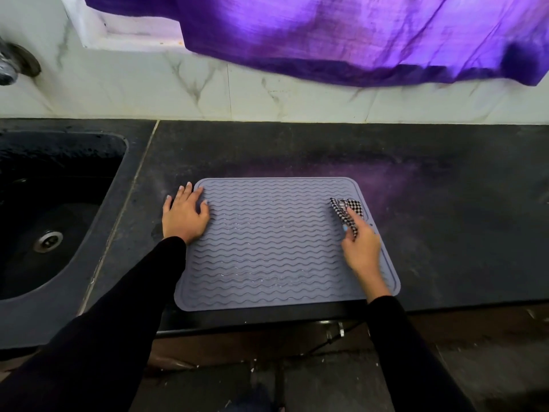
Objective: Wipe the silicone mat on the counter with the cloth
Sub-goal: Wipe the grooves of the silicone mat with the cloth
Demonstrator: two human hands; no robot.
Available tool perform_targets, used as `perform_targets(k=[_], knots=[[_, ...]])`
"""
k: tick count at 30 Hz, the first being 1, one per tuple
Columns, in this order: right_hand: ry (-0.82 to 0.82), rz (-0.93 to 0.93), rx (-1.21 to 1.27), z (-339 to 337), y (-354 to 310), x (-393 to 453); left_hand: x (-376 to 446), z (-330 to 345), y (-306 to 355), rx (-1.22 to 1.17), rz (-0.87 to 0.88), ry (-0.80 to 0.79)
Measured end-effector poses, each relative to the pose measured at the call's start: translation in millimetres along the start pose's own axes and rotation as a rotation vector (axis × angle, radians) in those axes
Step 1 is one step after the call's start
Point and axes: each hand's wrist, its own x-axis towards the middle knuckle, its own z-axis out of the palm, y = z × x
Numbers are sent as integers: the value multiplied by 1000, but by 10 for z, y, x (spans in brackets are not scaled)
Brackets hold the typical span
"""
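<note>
Cloth (347, 210) under right-hand fingers (353, 217), on mat (273, 245).

The person wears long black sleeves on both arms. The left sleeve (118, 307) is plain, dark and close-fitting, without visible seams, prints or buttons, and its cuff ends at the wrist, well back from the fingers. The right sleeve (407, 352) is of the same plain black cloth and likewise stops at the wrist, leaving a short stretch of forearm bare behind the hand. The left hand (184, 217) is bare, with no ring, watch or glove; its fingertips carry short, pale nails. The right hand (361, 248) is also bare and unadorned, and slightly blurred.
</note>
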Motion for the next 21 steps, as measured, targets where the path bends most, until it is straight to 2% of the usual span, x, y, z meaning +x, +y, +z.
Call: perform_targets(k=[1,4,5,7,9,11,13,15,17,21], knots=[[33,95,123,-48,29,52,-4,-3,0,5,-1,-6],[87,456,732,-268,67,256,-6,-13,-12,0,-2,-17],[142,529,793,-345,88,316,-6,-20,-12,-8,2,-25],[221,539,685,-478,70,303,3,-38,-24,-43,10,-44],[259,398,368,-584,0,149,-2,-67,-45,-139,4,-35],[166,216,124,-555,-44,-53,-19,-91,-70,-252,-7,-26],[-28,85,-110,-367,-15,-238,-45,-118,-84,-333,-33,-51],[-132,-59,-334,-165,77,-353,-119,-154,-87,-354,-48,-84],[-120,-86,-384,-79,155,-349,-259,-161,-98,-283,-7,-118],[-110,-71,-271,-211,189,-283,-589,-105,-109,-27,82,-105]])
